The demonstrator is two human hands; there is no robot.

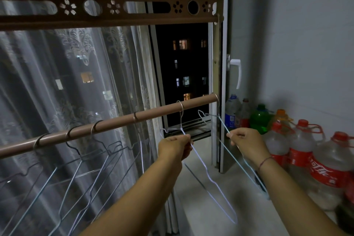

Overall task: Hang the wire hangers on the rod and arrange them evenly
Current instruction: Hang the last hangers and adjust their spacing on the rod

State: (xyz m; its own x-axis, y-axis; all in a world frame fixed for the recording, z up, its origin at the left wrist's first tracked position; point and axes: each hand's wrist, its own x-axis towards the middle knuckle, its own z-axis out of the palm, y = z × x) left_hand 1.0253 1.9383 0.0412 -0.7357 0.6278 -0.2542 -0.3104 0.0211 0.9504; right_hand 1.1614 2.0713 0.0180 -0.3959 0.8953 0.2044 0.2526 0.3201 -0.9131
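Note:
A brown rod (115, 123) runs from the lower left up to the right, ending near the window frame. Several wire hangers (80, 159) hang from it by their hooks along its left and middle part. My left hand (175, 146) is closed on the shoulder of a pale wire hanger (203, 166) whose hook sits over the rod further right. My right hand (247, 142) pinches the shoulder wire of another hanger (222, 122) that hooks at the rod's right end.
A lace curtain (76, 74) covers the window behind the rod. A brown perforated rack (115, 7) spans overhead. Several plastic bottles (306, 151) stand along the wall on the right sill. A white window handle (236, 72) sticks out by the frame.

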